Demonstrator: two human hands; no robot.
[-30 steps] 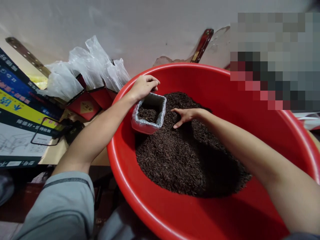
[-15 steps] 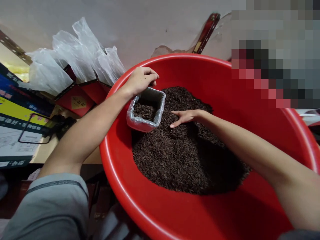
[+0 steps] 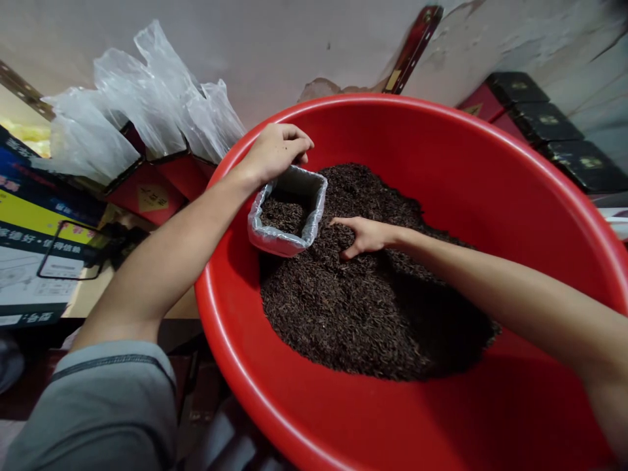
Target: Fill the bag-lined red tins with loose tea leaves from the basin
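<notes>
A big red plastic basin [image 3: 314,399] holds a heap of dark, dry, loose tea leaves [image 3: 338,320]. At the heap's left side, inside the basin, a small square red box [image 3: 279,246] stands slightly tilted. A clear plastic bag [image 3: 313,226] lines it and folds over its rim, and tea partly fills it. My left hand [image 3: 280,152] grips the box's back edge; the fingers behind that edge are hidden. Right of the box, my right hand [image 3: 367,235] curls around a clump of tea, thumb and forefinger apart, other fingers sunk in the heap.
Several red boxes [image 3: 147,193] with upright clear bags [image 3: 147,104] stand left of the basin. Printed cartons [image 3: 36,255] and a black wire frame [image 3: 63,258] are farther left. Black-lidded red boxes [image 3: 559,121] sit behind on the right, near the wall [image 3: 275,46].
My right hand has gone from fingers stretched over the tea to curled around a clump of it. My left hand and the box stay nearly in place; the view has shifted slightly.
</notes>
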